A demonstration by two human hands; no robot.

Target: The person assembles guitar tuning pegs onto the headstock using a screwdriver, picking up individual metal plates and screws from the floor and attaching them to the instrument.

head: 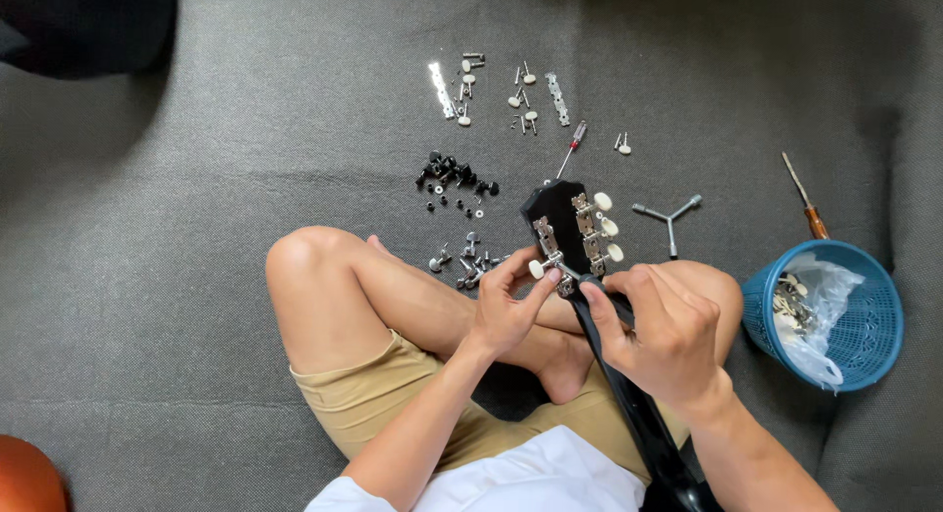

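A black guitar headstock [558, 217] with metal tuning machines and cream knobs rests over my crossed legs, its neck running down to the lower right. My left hand [508, 311] pinches a cream tuner knob [537, 268] on the headstock's left side. My right hand [656, 335] grips the neck just below the headstock, with its fingertips at the lowest tuner.
Loose parts lie on the grey mat beyond my knee: black pegs [454, 173], metal screws [467, 261], cream-knobbed tuners and metal plates [491, 89]. A red-handled screwdriver [573, 146], a three-armed wrench [669, 217], a wooden-handled tool [805, 198] and a blue basket [840, 311] are also there.
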